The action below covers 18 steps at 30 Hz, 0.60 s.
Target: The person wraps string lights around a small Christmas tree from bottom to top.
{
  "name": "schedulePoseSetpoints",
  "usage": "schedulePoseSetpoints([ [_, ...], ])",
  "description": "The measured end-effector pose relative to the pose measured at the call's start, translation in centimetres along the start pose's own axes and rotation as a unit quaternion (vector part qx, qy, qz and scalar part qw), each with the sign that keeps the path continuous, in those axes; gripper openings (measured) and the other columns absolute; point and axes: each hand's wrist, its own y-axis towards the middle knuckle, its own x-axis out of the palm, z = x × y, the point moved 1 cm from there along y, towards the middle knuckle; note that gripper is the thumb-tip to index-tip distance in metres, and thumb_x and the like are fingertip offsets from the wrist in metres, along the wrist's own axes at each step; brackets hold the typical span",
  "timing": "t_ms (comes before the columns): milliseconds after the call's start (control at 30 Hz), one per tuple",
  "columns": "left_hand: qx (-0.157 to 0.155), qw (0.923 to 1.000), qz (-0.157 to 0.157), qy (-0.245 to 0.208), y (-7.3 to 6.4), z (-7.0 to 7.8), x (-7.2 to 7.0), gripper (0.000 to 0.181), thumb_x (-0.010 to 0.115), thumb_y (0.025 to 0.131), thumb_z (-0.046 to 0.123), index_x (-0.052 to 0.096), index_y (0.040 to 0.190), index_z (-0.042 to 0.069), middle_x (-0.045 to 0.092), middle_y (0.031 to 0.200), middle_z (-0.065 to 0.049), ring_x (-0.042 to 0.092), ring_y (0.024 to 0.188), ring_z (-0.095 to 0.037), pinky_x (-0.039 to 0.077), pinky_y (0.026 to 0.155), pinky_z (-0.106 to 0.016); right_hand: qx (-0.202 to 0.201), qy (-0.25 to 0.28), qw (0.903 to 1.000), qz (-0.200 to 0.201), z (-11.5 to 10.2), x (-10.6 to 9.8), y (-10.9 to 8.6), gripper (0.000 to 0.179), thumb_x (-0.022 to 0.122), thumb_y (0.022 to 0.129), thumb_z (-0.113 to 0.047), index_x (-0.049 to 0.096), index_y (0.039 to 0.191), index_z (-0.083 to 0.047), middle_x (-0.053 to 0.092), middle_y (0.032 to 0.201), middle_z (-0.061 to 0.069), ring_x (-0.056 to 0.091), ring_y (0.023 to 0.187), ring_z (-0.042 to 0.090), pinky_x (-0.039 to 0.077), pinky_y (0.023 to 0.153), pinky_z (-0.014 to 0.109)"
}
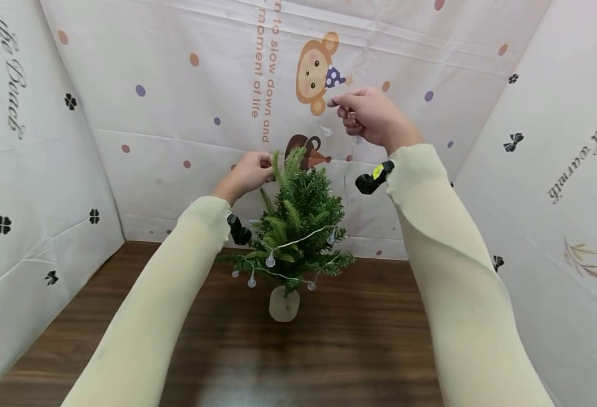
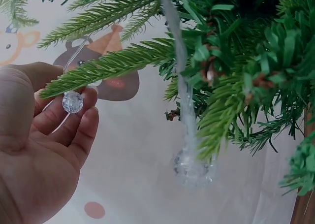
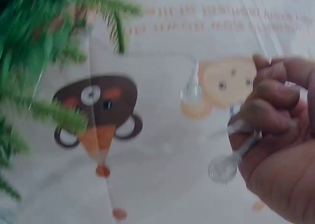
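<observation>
A small green Christmas tree stands upright on a pale round base. Clear-bulbed string lights wind around its lower branches. Up beside the treetop, my left hand pinches the thin light wire behind a branch tip; a clear crackled bulb sits against its fingers. To the upper right of the tree, my right hand grips another stretch of the wire with curled fingers. One bulb pokes out below those fingers, and another bulb hangs between hand and tree.
Dark wood tabletop lies under the tree. A printed white backdrop rises close behind it, with matching panels at left and right. Loose wire dangles below the right hand. Small black cameras are strapped at both wrists.
</observation>
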Motion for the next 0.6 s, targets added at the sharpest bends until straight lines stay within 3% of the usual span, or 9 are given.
schedulePoseSetpoints([
  [167,0.000,0.9993,-0.020,0.031,0.0,0.4,0.2,0.021,0.057,0.106,0.027,0.069,0.111,0.009,0.071,0.107,-0.007,0.058,0.090,-0.025,0.043,0.074,-0.033,0.038,-0.037,0.9953,0.081,-1.8,2.1,0.5,0.018,0.060,0.104,-0.018,0.071,0.097,-0.006,0.048,0.068,0.000,0.028,0.049,0.012,0.024,0.046,0.024],
  [267,0.006,0.9988,-0.027,0.040,-0.1,0.7,0.2,0.020,0.056,0.106,0.025,0.067,0.104,0.008,0.064,0.092,-0.007,0.050,0.075,-0.022,0.040,0.069,-0.034,0.055,-0.045,0.9920,0.104,-2.5,2.9,0.6,0.017,0.059,0.104,-0.018,0.070,0.097,-0.007,0.048,0.068,0.000,0.029,0.050,0.012,0.025,0.046,0.024],
  [400,0.009,0.9991,-0.034,0.024,-0.4,0.9,0.1,0.020,0.053,0.107,0.020,0.059,0.093,0.007,0.055,0.081,-0.010,0.042,0.065,-0.019,0.038,0.065,-0.034,0.043,-0.063,0.9943,0.074,-3.0,3.7,0.3,0.019,0.059,0.105,-0.020,0.073,0.103,-0.007,0.050,0.074,0.001,0.027,0.049,0.011,0.024,0.046,0.023],
  [600,0.002,0.9991,-0.040,0.015,-0.6,0.6,-0.5,0.013,0.052,0.106,0.017,0.059,0.102,0.008,0.065,0.091,-0.007,0.053,0.077,-0.018,0.042,0.071,-0.033,-0.003,-0.126,0.9920,0.012,-3.6,5.4,-1.0,0.023,0.058,0.106,-0.022,0.074,0.105,-0.006,0.052,0.078,0.002,0.025,0.047,0.009,0.023,0.046,0.022],
])
